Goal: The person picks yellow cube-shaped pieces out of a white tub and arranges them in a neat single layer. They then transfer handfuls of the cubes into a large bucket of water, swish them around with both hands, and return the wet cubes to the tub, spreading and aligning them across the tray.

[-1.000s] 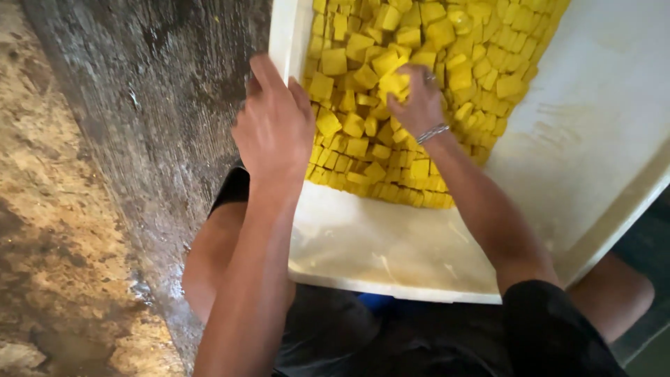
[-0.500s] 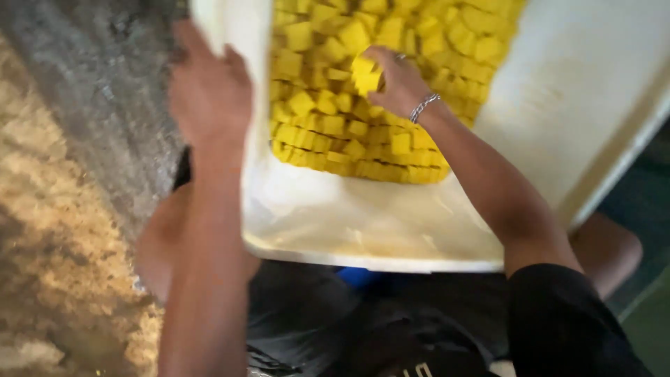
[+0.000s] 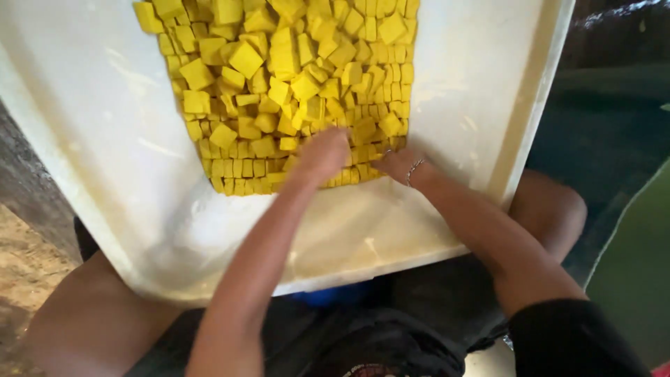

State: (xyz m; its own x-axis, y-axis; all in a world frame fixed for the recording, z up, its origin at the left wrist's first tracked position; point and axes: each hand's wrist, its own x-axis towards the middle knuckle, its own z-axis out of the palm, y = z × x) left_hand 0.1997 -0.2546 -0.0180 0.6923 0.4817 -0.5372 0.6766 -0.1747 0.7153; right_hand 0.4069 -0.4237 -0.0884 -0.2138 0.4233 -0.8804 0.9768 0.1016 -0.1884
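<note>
- Pressing into yellow cubes (image 3: pixel 279 91), left hand (image 3: pixel 322 155), fingers curled; grip unclear.
- Resting just beside, right hand (image 3: pixel 394 165), fingers buried among cubes; hold hidden.
- Heaped in white tray (image 3: pixel 481 105) across lap.

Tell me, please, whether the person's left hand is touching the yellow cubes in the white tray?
Touching: the head view shows the left hand resting directly on the yellow cubes near the pile's lower edge.

Rough grey wall (image 3: pixel 28 188) and sandy ground (image 3: pixel 24 272) at left (blue object (image 3: pixel 328 294) under the tray's edge).
</note>
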